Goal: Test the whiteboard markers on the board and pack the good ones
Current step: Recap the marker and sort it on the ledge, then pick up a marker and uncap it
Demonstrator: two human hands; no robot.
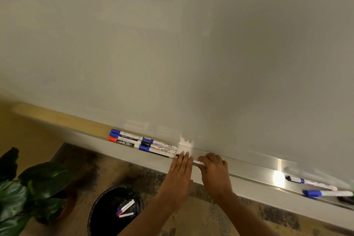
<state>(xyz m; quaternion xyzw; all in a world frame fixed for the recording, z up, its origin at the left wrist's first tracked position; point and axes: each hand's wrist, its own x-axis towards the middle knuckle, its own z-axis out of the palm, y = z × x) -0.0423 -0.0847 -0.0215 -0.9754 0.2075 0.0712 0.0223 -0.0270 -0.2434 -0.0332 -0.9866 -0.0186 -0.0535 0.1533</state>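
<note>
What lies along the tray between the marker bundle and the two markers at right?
Head view: the left hand and right hand, then bare tray.

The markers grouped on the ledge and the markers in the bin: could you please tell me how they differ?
The ledge markers lie neatly side by side along the ledge; the bin markers lie loose and angled in the black bin. The ledge group is larger than the bin group. Both include blue and red.
</note>
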